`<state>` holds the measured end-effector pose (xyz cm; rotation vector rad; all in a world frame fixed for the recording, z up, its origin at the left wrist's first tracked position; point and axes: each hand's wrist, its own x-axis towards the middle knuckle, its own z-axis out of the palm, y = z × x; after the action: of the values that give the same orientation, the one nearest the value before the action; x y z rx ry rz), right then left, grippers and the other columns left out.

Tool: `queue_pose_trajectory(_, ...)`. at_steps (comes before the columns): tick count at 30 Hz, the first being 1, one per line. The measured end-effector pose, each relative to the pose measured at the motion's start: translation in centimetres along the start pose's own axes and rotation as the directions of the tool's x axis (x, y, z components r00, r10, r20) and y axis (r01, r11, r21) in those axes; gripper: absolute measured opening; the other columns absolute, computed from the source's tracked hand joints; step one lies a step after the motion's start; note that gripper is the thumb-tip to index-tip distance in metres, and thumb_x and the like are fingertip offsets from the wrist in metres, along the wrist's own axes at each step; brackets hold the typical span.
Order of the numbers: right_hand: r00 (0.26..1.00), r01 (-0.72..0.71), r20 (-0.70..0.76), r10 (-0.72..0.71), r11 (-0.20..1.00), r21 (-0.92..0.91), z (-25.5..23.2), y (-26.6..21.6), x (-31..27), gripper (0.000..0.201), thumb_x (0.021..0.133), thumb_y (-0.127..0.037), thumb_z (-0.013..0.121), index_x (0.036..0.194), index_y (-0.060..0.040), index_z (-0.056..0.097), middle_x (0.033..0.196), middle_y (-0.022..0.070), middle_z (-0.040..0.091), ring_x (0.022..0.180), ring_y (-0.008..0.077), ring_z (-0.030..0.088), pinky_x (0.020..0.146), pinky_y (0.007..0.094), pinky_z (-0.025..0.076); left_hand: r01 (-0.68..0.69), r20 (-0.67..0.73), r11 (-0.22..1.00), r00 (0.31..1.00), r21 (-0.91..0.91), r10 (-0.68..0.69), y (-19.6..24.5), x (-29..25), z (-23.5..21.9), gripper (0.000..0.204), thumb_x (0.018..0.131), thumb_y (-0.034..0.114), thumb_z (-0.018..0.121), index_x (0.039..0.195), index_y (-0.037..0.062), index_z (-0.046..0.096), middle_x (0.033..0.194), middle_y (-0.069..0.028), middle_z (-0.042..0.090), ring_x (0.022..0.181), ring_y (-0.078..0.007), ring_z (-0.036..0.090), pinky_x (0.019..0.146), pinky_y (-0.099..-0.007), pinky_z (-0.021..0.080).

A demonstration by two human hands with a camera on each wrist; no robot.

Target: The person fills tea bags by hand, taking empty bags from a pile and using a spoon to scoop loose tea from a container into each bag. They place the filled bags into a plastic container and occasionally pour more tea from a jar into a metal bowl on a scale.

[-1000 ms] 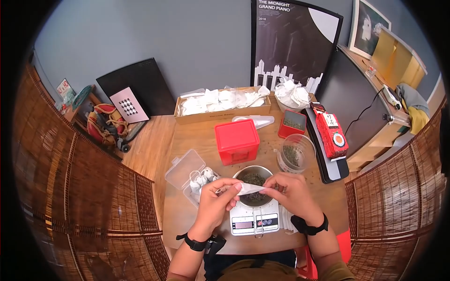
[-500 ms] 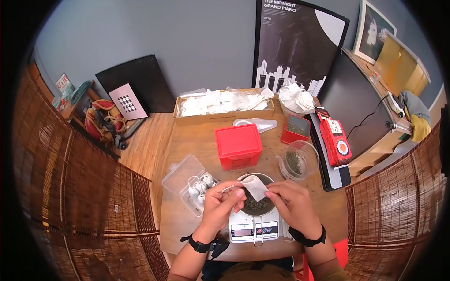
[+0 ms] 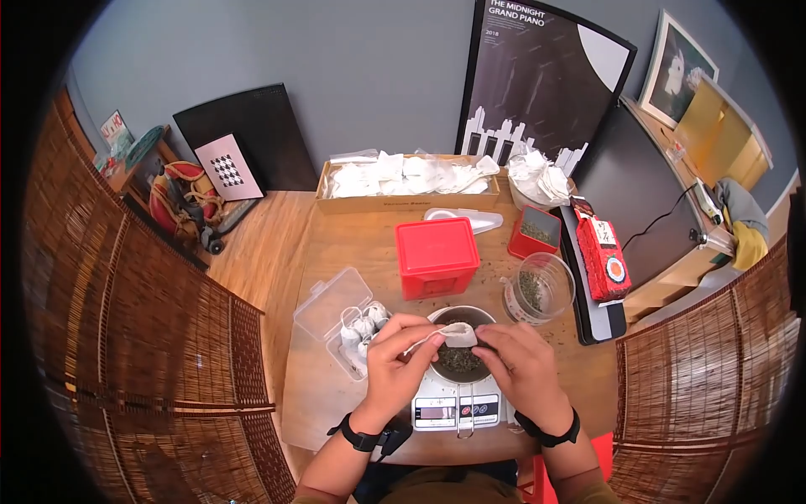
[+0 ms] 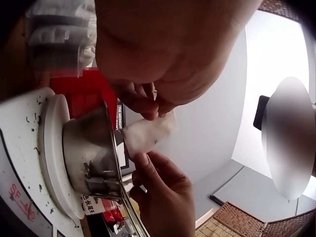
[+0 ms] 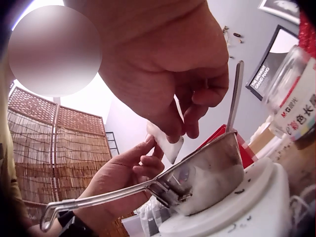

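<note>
A small white pouch (image 3: 459, 336) is held between both hands above a steel pan (image 3: 462, 370) of dark dried leaves. My left hand (image 3: 396, 363) pinches the pouch's left end, with a thin string by its fingers. My right hand (image 3: 522, 357) pinches the right edge between thumb and fingers. In the left wrist view the pouch (image 4: 149, 134) hangs beside the pan's rim, with small dark specks on it. The pan (image 5: 210, 173) sits on a white digital scale (image 3: 437, 413), its wire handle toward the person.
Filled pouches lie in a clear plastic box (image 3: 323, 309) at left. Behind the pan stand a red lidded box (image 3: 437, 252) and a cardboard tray (image 3: 403, 203) of white pouches. To the right are a clear tub (image 3: 558, 296), an open red tin (image 3: 534, 239) and a red packet (image 3: 603, 260).
The pouch was first stretched flat between the hands, then hung down broad, and now looks shorter and bunched, with its upper edge rounded. Both hands remain over the pan.
</note>
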<state>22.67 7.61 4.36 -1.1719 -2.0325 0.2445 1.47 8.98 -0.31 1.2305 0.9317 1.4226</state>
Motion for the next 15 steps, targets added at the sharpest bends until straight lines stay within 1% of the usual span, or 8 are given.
queue_pose_trajectory(2, 0.991, -0.135, -0.004, 0.135, 0.990, 0.048, -0.6, -0.7, -0.2, 0.020, 0.091, -0.004, 0.083, 0.111, -0.0018, 0.079, 0.109, 0.0123, 0.078, 0.087, 0.0300, 0.073, 0.077, 0.0404, 0.059, -0.076, -0.006, 0.994, 0.997, 0.077, 0.076, 0.3, 0.0, 0.1, 0.010, 0.099, -0.003, 0.077, 0.109, -0.0065, 0.080, 0.106, -0.0097, 0.069, 0.075, -0.0116, 0.069, 0.060, -0.0234, 0.052)
queue_pose_trajectory(3, 0.991, -0.137, -0.005, 0.137, 0.990, 0.043, -0.9, -1.1, -0.2, 0.020, 0.091, -0.004, 0.083, 0.111, -0.0018, 0.079, 0.109, 0.0123, 0.078, 0.087, 0.0300, 0.073, 0.077, 0.0404, 0.059, -0.076, -0.003, 0.994, 0.997, 0.073, 0.076, 0.2, 0.0, 0.0, 0.010, 0.099, -0.003, 0.077, 0.109, -0.0065, 0.080, 0.106, -0.0097, 0.069, 0.075, -0.0116, 0.069, 0.060, -0.0234, 0.052)
queue_pose_trajectory(5, 0.966, -0.259, 0.019, 0.259, 0.955, 0.143, -1.1, -1.9, -0.2, 0.020, 0.091, -0.002, 0.083, 0.111, -0.0015, 0.079, 0.106, 0.0136, 0.077, 0.087, 0.0310, 0.073, 0.077, 0.0390, 0.059, -0.084, 0.036, 0.992, 0.996, 0.097, 0.081, -0.1, -0.2, -0.3, 0.019, 0.099, -0.002, 0.078, 0.117, -0.0040, 0.081, 0.109, -0.0094, 0.071, 0.080, -0.0112, 0.069, 0.066, -0.0236, 0.055)
queue_pose_trajectory(6, 0.966, -0.260, 0.017, 0.260, 0.956, 0.140, -0.8, -1.8, -0.2, 0.020, 0.091, -0.002, 0.083, 0.111, -0.0015, 0.079, 0.106, 0.0136, 0.077, 0.087, 0.0310, 0.073, 0.077, 0.0390, 0.059, -0.086, 0.039, 0.992, 0.996, 0.094, 0.082, -0.2, -0.2, -0.4, 0.019, 0.099, -0.002, 0.078, 0.117, -0.0040, 0.081, 0.109, -0.0094, 0.071, 0.080, -0.0112, 0.069, 0.066, -0.0236, 0.055)
queue_pose_trajectory(8, 0.994, -0.104, -0.025, 0.109, 0.981, 0.166, 0.3, -1.0, -0.4, 0.018, 0.093, -0.001, 0.082, 0.110, -0.0008, 0.079, 0.104, 0.0143, 0.077, 0.086, 0.0310, 0.074, 0.074, 0.0384, 0.059, -0.103, 0.079, 0.987, 0.992, 0.120, 0.094, -0.4, -0.2, -0.6, 0.017, 0.100, -0.002, 0.078, 0.117, -0.0040, 0.081, 0.108, -0.0094, 0.071, 0.081, -0.0113, 0.069, 0.067, -0.0236, 0.056)
queue_pose_trajectory(9, 0.994, -0.103, -0.025, 0.109, 0.981, 0.164, 0.6, -1.0, -0.5, 0.018, 0.093, -0.001, 0.082, 0.110, -0.0008, 0.079, 0.104, 0.0143, 0.077, 0.086, 0.0310, 0.074, 0.074, 0.0384, 0.059, -0.104, 0.079, 0.988, 0.992, 0.118, 0.095, -0.4, -0.2, -0.6, 0.017, 0.100, -0.002, 0.078, 0.117, -0.0040, 0.081, 0.108, -0.0094, 0.071, 0.081, -0.0113, 0.069, 0.067, -0.0236, 0.056)
queue_pose_trajectory(11, 0.994, -0.106, -0.011, 0.111, 0.973, 0.205, 0.9, -1.0, -0.7, 0.016, 0.094, 0.001, 0.080, 0.110, 0.0003, 0.078, 0.103, 0.0151, 0.076, 0.087, 0.0308, 0.074, 0.073, 0.0379, 0.059, 0.020, 0.155, 1.000, 0.988, 0.016, -0.022, -0.5, -0.2, -0.7, 0.017, 0.100, -0.001, 0.078, 0.116, -0.0037, 0.081, 0.110, -0.0092, 0.070, 0.083, -0.0110, 0.069, 0.068, -0.0231, 0.056)
queue_pose_trajectory(15, 0.985, -0.158, -0.026, 0.169, 0.957, 0.243, 1.1, -1.2, -0.8, 0.015, 0.095, 0.002, 0.078, 0.110, 0.0009, 0.078, 0.103, 0.0151, 0.076, 0.087, 0.0309, 0.075, 0.073, 0.0376, 0.058, 0.139, 0.177, 0.988, 0.976, -0.070, -0.125, -0.9, -0.1, -1.0, 0.017, 0.100, -0.001, 0.078, 0.116, -0.0033, 0.082, 0.114, -0.0087, 0.070, 0.085, -0.0108, 0.069, 0.068, -0.0225, 0.056)
